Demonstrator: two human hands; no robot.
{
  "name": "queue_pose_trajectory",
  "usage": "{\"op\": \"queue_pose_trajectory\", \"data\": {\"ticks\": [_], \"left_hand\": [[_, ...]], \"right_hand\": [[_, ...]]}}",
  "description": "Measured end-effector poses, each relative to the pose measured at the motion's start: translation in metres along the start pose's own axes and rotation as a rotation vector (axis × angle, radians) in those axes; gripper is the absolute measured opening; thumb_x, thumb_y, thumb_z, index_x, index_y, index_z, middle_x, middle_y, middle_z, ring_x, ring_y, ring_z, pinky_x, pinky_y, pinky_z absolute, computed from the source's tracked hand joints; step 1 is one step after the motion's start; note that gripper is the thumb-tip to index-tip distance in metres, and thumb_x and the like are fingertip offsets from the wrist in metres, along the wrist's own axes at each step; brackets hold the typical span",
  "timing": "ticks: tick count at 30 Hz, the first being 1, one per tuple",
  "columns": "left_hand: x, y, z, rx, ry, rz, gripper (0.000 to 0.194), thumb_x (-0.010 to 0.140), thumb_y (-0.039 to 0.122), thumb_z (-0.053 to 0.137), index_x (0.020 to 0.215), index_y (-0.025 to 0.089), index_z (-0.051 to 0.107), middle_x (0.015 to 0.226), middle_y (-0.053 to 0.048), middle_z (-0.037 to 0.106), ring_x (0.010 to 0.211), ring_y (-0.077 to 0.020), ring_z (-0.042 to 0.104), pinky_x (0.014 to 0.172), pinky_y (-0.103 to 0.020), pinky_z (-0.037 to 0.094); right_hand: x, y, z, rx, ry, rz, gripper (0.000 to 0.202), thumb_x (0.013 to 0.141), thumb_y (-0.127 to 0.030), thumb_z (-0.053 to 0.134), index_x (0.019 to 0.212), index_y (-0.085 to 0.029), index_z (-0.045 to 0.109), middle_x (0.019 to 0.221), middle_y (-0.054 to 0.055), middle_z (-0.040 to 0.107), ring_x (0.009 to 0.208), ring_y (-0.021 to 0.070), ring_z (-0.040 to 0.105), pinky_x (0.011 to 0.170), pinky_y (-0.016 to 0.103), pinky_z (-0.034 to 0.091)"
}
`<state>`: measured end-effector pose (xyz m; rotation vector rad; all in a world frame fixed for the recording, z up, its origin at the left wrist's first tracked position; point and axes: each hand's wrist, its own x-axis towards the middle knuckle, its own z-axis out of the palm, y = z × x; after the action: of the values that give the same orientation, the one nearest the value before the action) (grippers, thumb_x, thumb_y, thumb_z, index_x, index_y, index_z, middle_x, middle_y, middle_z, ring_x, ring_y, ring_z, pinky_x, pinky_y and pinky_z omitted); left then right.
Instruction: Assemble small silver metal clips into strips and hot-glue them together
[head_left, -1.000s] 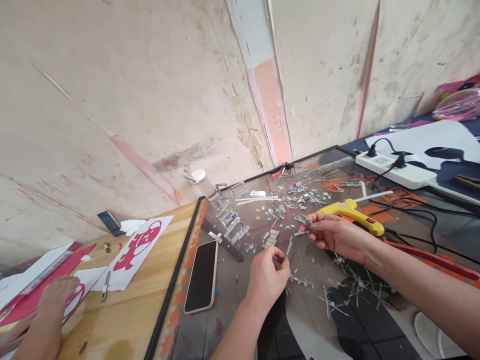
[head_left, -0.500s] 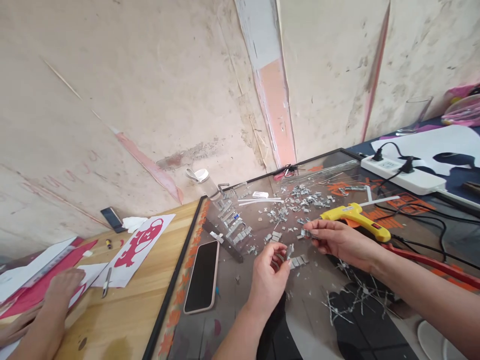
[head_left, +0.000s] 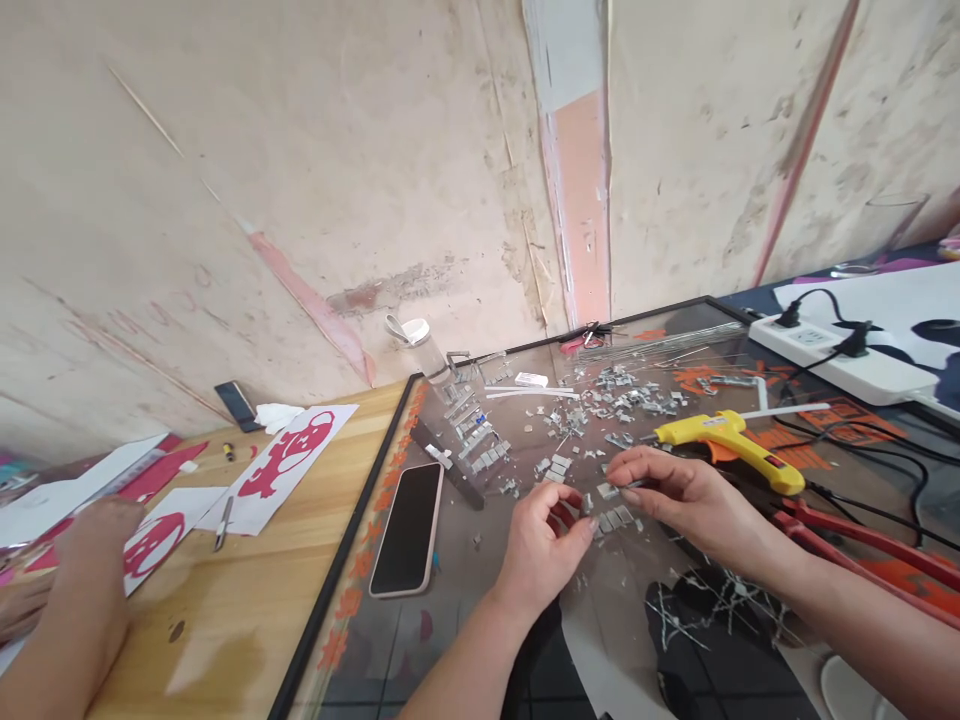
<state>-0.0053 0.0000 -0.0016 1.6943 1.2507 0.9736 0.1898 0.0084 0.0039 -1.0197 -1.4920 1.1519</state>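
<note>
Above the dark glass tabletop, my left hand [head_left: 541,545] is closed in a pinch on a small grey metal piece [head_left: 588,503]. Facing it on the right, my right hand [head_left: 675,495] pinches another small metal piece [head_left: 609,490] between thumb and fingers. A short row of flat grey pieces [head_left: 616,518] lies on the glass just beyond and between the hands. Farther back is a scattered pile of metal bits [head_left: 619,392]. The yellow glue gun [head_left: 731,440] rests beyond my right hand.
A phone [head_left: 407,530] lies left of my hands, beside a dark metal strip [head_left: 450,468]. Red-handled pliers [head_left: 862,550] and tangled wires [head_left: 720,600] are at right. Behind stand a bottle [head_left: 426,350] and a power strip [head_left: 840,358]. Another person's hands work over paper at far left.
The view has shifted slightly, so the table sits differently in the frame. My right hand has come closer to my left hand, its metal piece now nearer the flat row.
</note>
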Motion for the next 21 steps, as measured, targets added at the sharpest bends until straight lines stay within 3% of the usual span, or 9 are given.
{"op": "queue_pose_trajectory", "data": {"ticks": [8, 14, 21], "left_hand": [[0.0, -0.002, -0.003, -0.007, 0.023, 0.113, 0.009, 0.073, 0.013, 0.061, 0.081, 0.017, 0.064, 0.079, -0.002, 0.061, 0.064, -0.0116, 0.054, 0.059, -0.021, 0.043], [-0.001, -0.001, -0.002, 0.018, 0.019, 0.143, 0.008, 0.073, 0.011, 0.06, 0.079, 0.015, 0.063, 0.077, -0.002, 0.06, 0.063, -0.0109, 0.054, 0.059, -0.021, 0.043], [-0.001, -0.002, -0.003, 0.016, 0.017, 0.155, 0.008, 0.073, 0.01, 0.06, 0.079, 0.015, 0.063, 0.078, -0.002, 0.06, 0.064, -0.0108, 0.054, 0.059, -0.02, 0.043]], "right_hand": [[-0.004, 0.005, 0.009, -0.125, 0.003, -0.072, 0.024, 0.078, -0.043, 0.064, 0.079, -0.02, 0.068, 0.094, 0.007, 0.064, 0.085, 0.0188, 0.061, 0.078, 0.028, 0.051], [-0.005, 0.005, 0.012, -0.2, -0.015, -0.169, 0.01, 0.08, -0.028, 0.06, 0.082, -0.021, 0.068, 0.095, 0.005, 0.063, 0.088, 0.0164, 0.062, 0.077, 0.025, 0.05], [-0.005, 0.01, 0.011, -0.329, -0.055, -0.289, 0.013, 0.082, -0.016, 0.056, 0.087, -0.022, 0.067, 0.096, 0.003, 0.063, 0.09, 0.014, 0.061, 0.081, 0.024, 0.048]]}}
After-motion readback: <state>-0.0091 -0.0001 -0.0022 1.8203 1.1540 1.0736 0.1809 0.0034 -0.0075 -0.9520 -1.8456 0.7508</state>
